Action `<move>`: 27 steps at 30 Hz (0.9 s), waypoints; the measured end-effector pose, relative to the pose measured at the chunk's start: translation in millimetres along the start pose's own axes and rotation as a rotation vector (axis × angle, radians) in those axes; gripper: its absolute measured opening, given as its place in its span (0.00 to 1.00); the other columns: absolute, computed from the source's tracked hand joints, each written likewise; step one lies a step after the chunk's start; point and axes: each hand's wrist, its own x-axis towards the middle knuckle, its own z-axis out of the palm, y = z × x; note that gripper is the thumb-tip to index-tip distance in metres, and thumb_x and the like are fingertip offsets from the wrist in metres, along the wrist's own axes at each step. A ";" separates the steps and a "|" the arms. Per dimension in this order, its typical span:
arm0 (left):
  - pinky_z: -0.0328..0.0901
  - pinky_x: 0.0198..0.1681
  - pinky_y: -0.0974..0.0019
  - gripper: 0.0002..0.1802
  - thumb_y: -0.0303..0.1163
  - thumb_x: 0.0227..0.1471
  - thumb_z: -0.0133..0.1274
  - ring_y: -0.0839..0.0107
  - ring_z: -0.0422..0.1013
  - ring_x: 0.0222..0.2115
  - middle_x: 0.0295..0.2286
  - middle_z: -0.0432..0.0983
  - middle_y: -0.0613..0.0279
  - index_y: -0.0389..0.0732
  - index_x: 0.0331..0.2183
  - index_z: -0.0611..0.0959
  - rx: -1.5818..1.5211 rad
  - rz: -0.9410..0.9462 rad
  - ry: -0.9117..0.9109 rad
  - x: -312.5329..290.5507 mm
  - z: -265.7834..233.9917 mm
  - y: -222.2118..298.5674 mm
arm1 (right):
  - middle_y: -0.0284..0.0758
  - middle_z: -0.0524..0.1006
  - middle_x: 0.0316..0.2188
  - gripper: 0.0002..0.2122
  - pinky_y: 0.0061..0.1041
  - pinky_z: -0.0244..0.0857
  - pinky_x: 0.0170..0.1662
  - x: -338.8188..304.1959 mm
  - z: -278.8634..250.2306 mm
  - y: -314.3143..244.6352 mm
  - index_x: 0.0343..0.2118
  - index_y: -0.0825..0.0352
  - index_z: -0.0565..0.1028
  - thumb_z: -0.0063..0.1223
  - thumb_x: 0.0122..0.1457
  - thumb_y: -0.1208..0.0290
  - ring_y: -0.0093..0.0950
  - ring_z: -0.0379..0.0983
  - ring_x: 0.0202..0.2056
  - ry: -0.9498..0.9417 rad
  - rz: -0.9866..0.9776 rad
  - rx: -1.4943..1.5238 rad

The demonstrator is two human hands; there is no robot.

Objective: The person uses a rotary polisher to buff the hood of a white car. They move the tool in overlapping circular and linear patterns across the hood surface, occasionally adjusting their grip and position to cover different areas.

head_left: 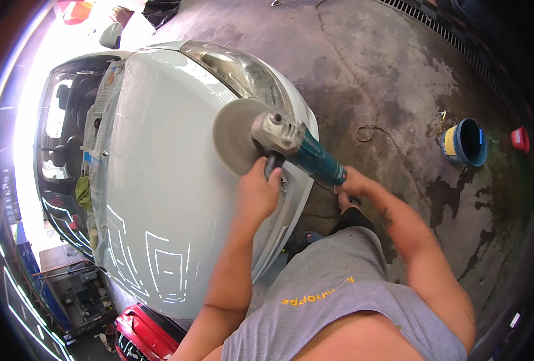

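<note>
A teal and silver car polisher (297,143) is in both my hands, its round pad (236,135) blurred over the front edge of a white car hood (165,150). My left hand (260,185) is wrapped round the black side handle near the pad. Behind it, my right hand (352,182) grips the rear of the polisher's body. The headlight (237,71) lies just beyond the pad. Part of the pad is hidden by the polisher's metal head.
Masking film (101,135) runs along the windshield base, with a green cloth (83,192) on it. A cord (372,108) trails over the wet-stained floor. A blue bucket (464,143) and a red container (520,139) stand right. A red car part (150,334) sits lower left.
</note>
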 end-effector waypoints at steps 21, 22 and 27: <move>0.70 0.56 0.47 0.23 0.35 0.65 0.57 0.37 0.77 0.52 0.51 0.80 0.36 0.39 0.59 0.77 -0.335 -0.013 0.011 44.5 -49.8 3.9 | 0.34 0.82 0.23 0.12 0.32 0.72 0.33 14.4 -66.7 -103.0 0.28 0.70 0.81 0.71 0.43 0.70 0.27 0.78 0.25 -0.077 0.045 -0.164; 0.70 0.57 0.47 0.23 0.35 0.65 0.57 0.38 0.77 0.53 0.51 0.80 0.36 0.39 0.58 0.77 -0.350 -0.108 -0.053 47.4 -75.1 26.0 | 0.34 0.82 0.22 0.11 0.32 0.72 0.32 12.6 -68.5 -114.0 0.28 0.70 0.81 0.71 0.43 0.70 0.27 0.78 0.24 -0.067 0.065 -0.159; 0.70 0.56 0.47 0.23 0.34 0.65 0.58 0.37 0.78 0.51 0.50 0.80 0.35 0.38 0.58 0.77 -0.311 0.115 0.066 28.5 -34.6 -18.7 | 0.34 0.82 0.22 0.11 0.31 0.72 0.32 -12.3 -58.7 -107.4 0.28 0.69 0.81 0.71 0.44 0.70 0.26 0.78 0.24 -0.042 0.047 -0.139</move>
